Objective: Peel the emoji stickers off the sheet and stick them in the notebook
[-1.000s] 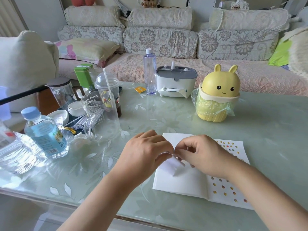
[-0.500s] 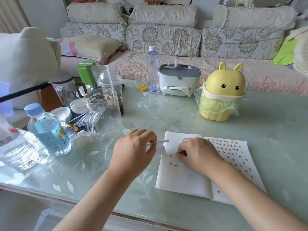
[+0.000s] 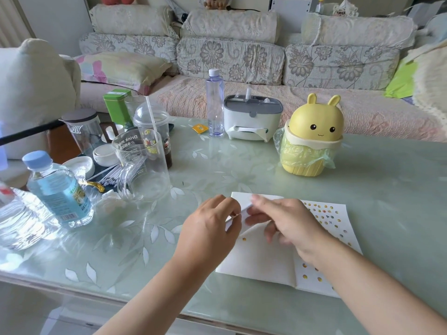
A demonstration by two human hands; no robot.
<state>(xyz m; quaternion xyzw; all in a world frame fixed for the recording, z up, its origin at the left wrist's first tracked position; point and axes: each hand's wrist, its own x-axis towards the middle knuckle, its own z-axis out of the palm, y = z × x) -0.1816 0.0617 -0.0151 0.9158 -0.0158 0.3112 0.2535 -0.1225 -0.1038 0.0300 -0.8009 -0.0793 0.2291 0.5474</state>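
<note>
An open white notebook [image 3: 261, 262] lies on the glass table in front of me. Its right page carries several small emoji stickers [image 3: 323, 213], and one sticker [image 3: 243, 239] shows on the left page. My left hand [image 3: 210, 228] pinches a small white sticker sheet [image 3: 244, 209] just above the left page. Blurred by motion, my right hand [image 3: 287, 226] hovers over the notebook's middle with its fingers spread, their tips at the sheet's edge. Both hands hide much of the sheet.
A clear jug [image 3: 142, 165], a lidded cup with a straw [image 3: 152, 131], water bottles [image 3: 58, 192] and small dishes crowd the table's left. A tall bottle [image 3: 214, 102], a grey-white box [image 3: 251, 117] and a yellow bunny bin [image 3: 312, 139] stand behind. A sofa runs along the far side.
My right hand has lifted off the left page and moved up to the sheet. My left hand, still holding the sheet, has come back over the notebook's left edge.
</note>
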